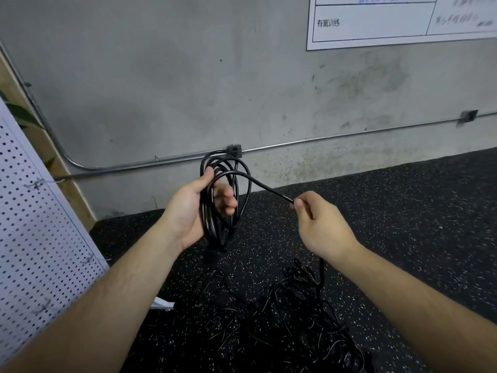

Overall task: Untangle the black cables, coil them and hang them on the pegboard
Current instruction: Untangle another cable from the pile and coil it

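My left hand grips a coil of black cable with several loops, held upright in front of the wall. One strand runs from the coil's top down to the right into my right hand, which pinches it between thumb and fingers. Below that hand the same cable drops to a tangled heap of black cables on the floor. A black plug end hangs under the coil at my left wrist. The white pegboard leans at the far left, with a few wire hooks on it.
The floor is black speckled rubber. A grey concrete wall carries a metal conduit with a junction box behind the coil. A white printed chart hangs at the upper right. A scrap of white paper lies by the pegboard's foot.
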